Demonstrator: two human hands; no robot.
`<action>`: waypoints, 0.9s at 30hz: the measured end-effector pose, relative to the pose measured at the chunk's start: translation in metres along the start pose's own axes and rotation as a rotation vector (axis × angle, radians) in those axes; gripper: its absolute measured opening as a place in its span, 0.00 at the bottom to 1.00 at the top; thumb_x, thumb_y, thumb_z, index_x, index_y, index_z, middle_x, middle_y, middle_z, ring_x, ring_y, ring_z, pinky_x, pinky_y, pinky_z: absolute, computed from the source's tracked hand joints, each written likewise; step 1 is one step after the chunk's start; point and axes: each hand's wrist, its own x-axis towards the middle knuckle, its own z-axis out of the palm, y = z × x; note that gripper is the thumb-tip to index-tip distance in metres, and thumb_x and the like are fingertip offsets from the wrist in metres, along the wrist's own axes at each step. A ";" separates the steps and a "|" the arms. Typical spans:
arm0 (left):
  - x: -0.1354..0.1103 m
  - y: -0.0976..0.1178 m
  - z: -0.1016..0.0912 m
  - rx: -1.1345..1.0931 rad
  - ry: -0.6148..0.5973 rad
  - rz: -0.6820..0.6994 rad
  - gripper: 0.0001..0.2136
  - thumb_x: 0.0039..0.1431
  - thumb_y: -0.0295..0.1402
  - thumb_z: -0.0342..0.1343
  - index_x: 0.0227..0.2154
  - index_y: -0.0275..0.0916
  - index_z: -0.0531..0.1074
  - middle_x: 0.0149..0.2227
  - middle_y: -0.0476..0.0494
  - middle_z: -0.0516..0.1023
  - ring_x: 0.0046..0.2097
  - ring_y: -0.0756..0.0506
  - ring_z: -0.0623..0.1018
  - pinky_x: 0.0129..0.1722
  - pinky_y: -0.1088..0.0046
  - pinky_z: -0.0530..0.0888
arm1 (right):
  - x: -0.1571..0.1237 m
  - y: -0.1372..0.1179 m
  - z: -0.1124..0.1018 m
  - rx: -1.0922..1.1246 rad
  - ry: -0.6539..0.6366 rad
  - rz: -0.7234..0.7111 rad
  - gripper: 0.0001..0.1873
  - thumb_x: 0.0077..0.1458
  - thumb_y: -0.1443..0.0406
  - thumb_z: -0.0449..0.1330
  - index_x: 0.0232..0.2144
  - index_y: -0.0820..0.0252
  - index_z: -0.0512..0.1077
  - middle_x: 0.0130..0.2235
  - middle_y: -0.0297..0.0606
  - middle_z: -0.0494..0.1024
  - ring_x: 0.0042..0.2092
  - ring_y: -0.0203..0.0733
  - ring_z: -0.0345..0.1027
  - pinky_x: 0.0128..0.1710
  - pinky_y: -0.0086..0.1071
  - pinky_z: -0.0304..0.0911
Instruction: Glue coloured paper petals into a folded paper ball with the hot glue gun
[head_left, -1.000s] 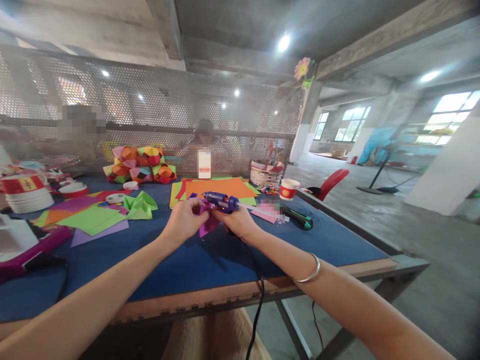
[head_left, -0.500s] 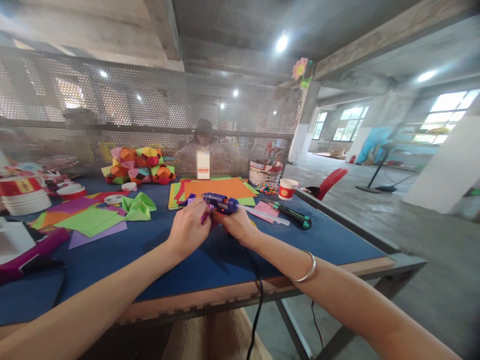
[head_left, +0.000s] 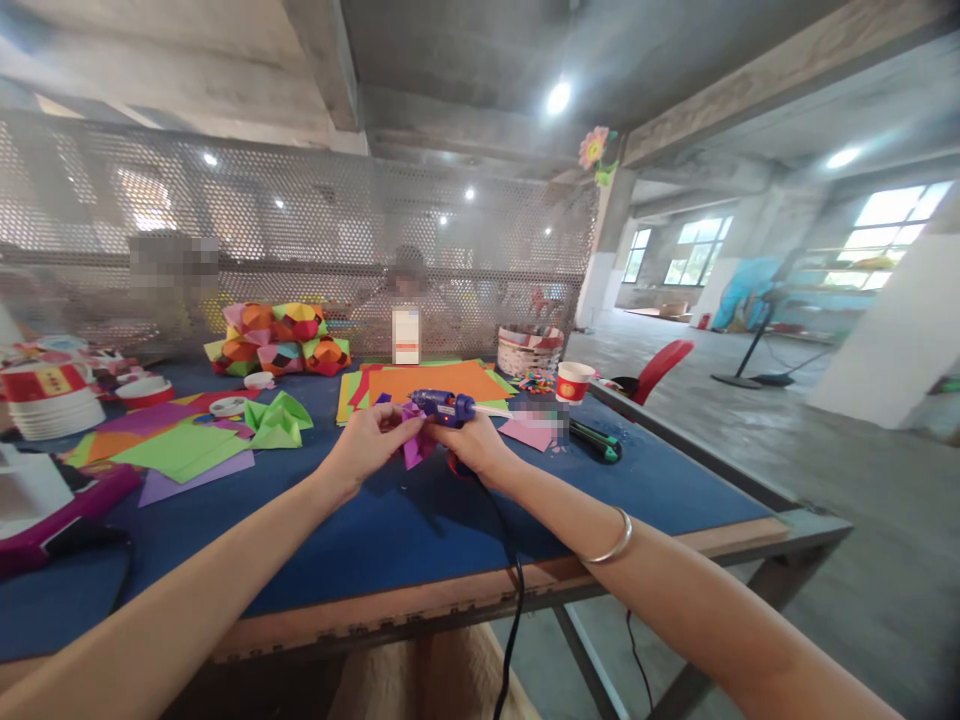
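Observation:
My left hand (head_left: 369,440) is closed on a folded purple paper piece (head_left: 414,450), pinching it between thumb and fingers. My right hand (head_left: 472,445) grips a blue hot glue gun (head_left: 442,406) with a small orange light lit on its body. The gun's nozzle points left, just above the purple paper; I cannot tell whether they touch. A clear glue stick (head_left: 491,411) sticks out of the gun's back end. From the grip a black cord (head_left: 517,580) runs down over the table's front edge.
Behind my hands lie stacked coloured sheets (head_left: 435,384). Paper balls (head_left: 277,338), a green folded paper (head_left: 279,420) and loose sheets (head_left: 180,450) are at left. To the right are a green-and-black tool (head_left: 596,440), a paper cup (head_left: 574,382) and a basket (head_left: 529,350).
My left hand has shifted slightly left and its fingers have opened out, showing more of the purple paper. The glue gun has turned a little, its glue stick now looking shorter.

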 end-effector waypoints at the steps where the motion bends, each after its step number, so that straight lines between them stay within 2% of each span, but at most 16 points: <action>1: -0.001 0.002 0.001 -0.041 -0.018 -0.041 0.07 0.43 0.35 0.66 0.25 0.37 0.78 0.24 0.48 0.81 0.27 0.48 0.78 0.29 0.73 0.73 | 0.001 0.001 -0.001 -0.012 0.001 -0.018 0.05 0.50 0.60 0.65 0.29 0.55 0.79 0.30 0.34 0.80 0.41 0.47 0.74 0.41 0.36 0.68; 5: -0.004 0.005 0.003 -0.054 0.020 -0.098 0.01 0.42 0.29 0.62 0.20 0.38 0.77 0.20 0.50 0.78 0.23 0.50 0.75 0.27 0.75 0.72 | 0.003 0.003 -0.001 -0.087 0.048 0.002 0.03 0.49 0.63 0.65 0.26 0.55 0.77 0.30 0.34 0.81 0.40 0.46 0.74 0.45 0.38 0.69; 7: -0.004 0.004 0.003 0.012 0.049 -0.087 0.03 0.41 0.28 0.60 0.16 0.39 0.75 0.17 0.52 0.75 0.20 0.51 0.71 0.23 0.76 0.69 | 0.003 0.003 0.001 -0.112 0.052 0.025 0.02 0.47 0.64 0.66 0.25 0.54 0.76 0.30 0.33 0.81 0.37 0.45 0.74 0.45 0.38 0.69; 14: -0.005 0.003 0.005 0.123 0.037 -0.046 0.06 0.40 0.28 0.56 0.14 0.39 0.75 0.13 0.53 0.72 0.17 0.52 0.66 0.19 0.79 0.61 | -0.004 -0.002 0.002 -0.133 0.015 -0.012 0.07 0.44 0.62 0.69 0.28 0.56 0.77 0.29 0.33 0.80 0.35 0.44 0.73 0.35 0.33 0.67; 19: -0.004 0.004 0.006 0.121 0.048 -0.024 0.07 0.39 0.27 0.55 0.13 0.40 0.75 0.13 0.53 0.73 0.18 0.52 0.67 0.19 0.78 0.63 | -0.007 -0.001 0.002 -0.164 0.056 -0.052 0.07 0.47 0.61 0.68 0.31 0.55 0.79 0.32 0.36 0.82 0.37 0.47 0.75 0.37 0.35 0.68; 22: -0.002 0.001 0.003 0.079 0.051 -0.028 0.05 0.39 0.28 0.57 0.16 0.39 0.77 0.16 0.51 0.76 0.19 0.50 0.71 0.21 0.77 0.66 | -0.006 -0.001 0.003 -0.182 0.051 -0.083 0.08 0.49 0.60 0.68 0.32 0.55 0.79 0.33 0.37 0.83 0.38 0.49 0.76 0.39 0.38 0.69; 25: -0.001 -0.002 0.001 0.020 0.054 -0.033 0.02 0.38 0.29 0.62 0.19 0.38 0.79 0.19 0.48 0.80 0.22 0.49 0.75 0.23 0.76 0.70 | -0.003 -0.002 0.004 -0.227 0.076 -0.097 0.06 0.51 0.59 0.68 0.27 0.54 0.78 0.31 0.39 0.82 0.36 0.50 0.76 0.39 0.39 0.69; 27: -0.001 -0.002 0.001 0.012 0.062 -0.032 0.02 0.37 0.30 0.64 0.18 0.37 0.78 0.20 0.48 0.80 0.22 0.48 0.75 0.23 0.75 0.70 | -0.001 -0.002 0.004 -0.276 0.114 -0.088 0.09 0.52 0.59 0.68 0.23 0.54 0.76 0.28 0.40 0.80 0.35 0.50 0.75 0.40 0.40 0.69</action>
